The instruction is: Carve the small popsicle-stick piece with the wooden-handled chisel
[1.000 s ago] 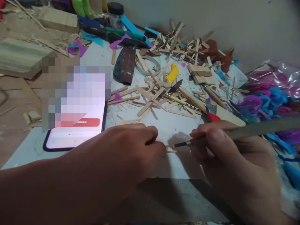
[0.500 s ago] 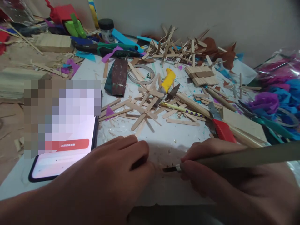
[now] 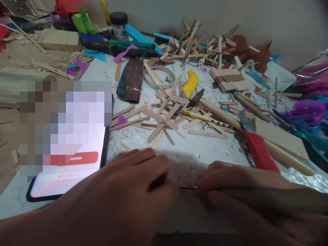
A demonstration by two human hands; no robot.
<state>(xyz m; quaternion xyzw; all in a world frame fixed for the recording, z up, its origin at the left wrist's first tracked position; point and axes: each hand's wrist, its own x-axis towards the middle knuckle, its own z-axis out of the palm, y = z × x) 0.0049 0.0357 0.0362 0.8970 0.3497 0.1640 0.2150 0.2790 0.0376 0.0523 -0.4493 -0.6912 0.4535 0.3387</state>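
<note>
My left hand [image 3: 143, 191] is closed, thumb and fingers curled together low over the white board [image 3: 128, 145]. Whatever it may pinch is hidden from this side. In my right hand [image 3: 238, 191] lies a round-handled carving tool [image 3: 269, 200], its thin dark tip pointing left and close to my left fingertips. I cannot tell whether the tip touches anything. Just beyond the hands are flat wooden craft sticks [image 3: 161, 126], some crossed in star shapes, and a spotted pencil [image 3: 207, 118].
A lit phone [image 3: 74, 160] lies at left. To the right rests a red utility knife [image 3: 258, 150] near green-handled scissors [image 3: 310, 136]. Farther back are a yellow-handled knife [image 3: 191, 84], a tape ring [image 3: 159, 77], a black-lidded jar [image 3: 119, 25] and piled sticks [image 3: 194, 48].
My right hand and the carving tool have shifted slightly, the handle now lower and flatter. My left hand stays closed in nearly the same spot. The view has shifted slightly.
</note>
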